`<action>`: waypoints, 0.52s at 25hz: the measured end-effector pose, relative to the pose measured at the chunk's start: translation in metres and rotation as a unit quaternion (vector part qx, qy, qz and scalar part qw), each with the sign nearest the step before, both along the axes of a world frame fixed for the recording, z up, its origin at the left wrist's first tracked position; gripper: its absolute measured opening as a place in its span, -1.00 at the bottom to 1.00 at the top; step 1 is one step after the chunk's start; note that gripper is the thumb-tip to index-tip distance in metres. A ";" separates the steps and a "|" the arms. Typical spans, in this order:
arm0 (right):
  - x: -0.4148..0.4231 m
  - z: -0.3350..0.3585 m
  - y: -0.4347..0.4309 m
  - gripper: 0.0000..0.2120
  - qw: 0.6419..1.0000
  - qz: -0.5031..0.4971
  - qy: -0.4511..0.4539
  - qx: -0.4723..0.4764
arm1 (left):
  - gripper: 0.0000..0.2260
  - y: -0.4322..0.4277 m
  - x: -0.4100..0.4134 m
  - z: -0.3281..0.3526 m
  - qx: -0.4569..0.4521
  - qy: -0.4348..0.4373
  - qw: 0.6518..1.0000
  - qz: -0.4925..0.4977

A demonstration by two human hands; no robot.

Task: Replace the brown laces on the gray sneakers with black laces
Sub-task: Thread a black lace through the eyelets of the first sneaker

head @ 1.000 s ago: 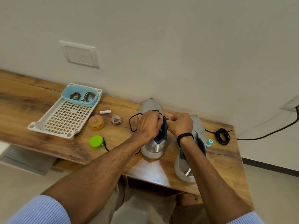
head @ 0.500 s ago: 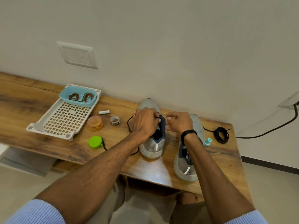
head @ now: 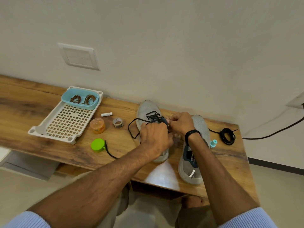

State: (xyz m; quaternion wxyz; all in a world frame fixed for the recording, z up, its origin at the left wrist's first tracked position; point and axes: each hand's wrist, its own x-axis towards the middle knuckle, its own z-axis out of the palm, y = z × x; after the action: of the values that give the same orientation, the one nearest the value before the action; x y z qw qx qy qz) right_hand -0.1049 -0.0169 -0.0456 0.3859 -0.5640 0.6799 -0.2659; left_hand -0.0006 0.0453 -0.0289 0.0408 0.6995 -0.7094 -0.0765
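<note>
Two gray sneakers stand toes to the wall on the wooden table. The left sneaker (head: 147, 109) carries a black lace (head: 153, 116) threaded through its upper eyelets, with a loose end looping off to its left (head: 131, 129). My left hand (head: 154, 137) curls over the shoe's tongue area and grips the lace. My right hand (head: 180, 123) pinches the lace at the shoe's right side. The right sneaker (head: 190, 165) has no lace. A coiled black lace (head: 227, 136) lies at the far right. Two brown laces (head: 82, 99) sit in a blue bowl (head: 65, 97).
A white perforated tray (head: 65, 124) holds the blue bowl at the left. Between tray and shoes lie an orange jar (head: 97, 125), a tape roll (head: 117, 123), a small white stick (head: 106, 114) and a green lid (head: 98, 145). A light blue cap (head: 213, 143) sits right of the shoes.
My left hand slid back from the toe toward the tongue, uncovering the laced eyelets. My right hand stayed at the shoe's right side holding the lace.
</note>
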 end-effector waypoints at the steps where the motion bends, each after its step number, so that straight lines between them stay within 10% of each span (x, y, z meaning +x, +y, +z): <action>1: 0.002 0.002 0.001 -0.85 1.000 -0.008 0.010 -0.004 | -0.63 0.003 -0.002 0.002 0.018 -0.013 1.000 -0.006; 9: -0.004 0.008 -0.002 -0.72 0.988 -0.141 0.061 -0.017 | -0.75 0.008 -0.005 -0.013 0.056 -0.091 0.993 -0.059; 13: -0.047 0.030 -0.009 -0.78 0.918 -0.370 -0.014 -0.146 | -0.79 0.007 -0.002 -0.015 0.055 -0.087 0.993 -0.063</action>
State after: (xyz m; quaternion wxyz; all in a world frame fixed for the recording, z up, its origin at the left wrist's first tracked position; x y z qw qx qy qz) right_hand -0.1518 -0.0258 -0.0153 0.1829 -0.3189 0.7881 -0.4937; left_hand -0.0026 0.0519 -0.0444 -0.0642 0.6587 -0.7475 -0.0568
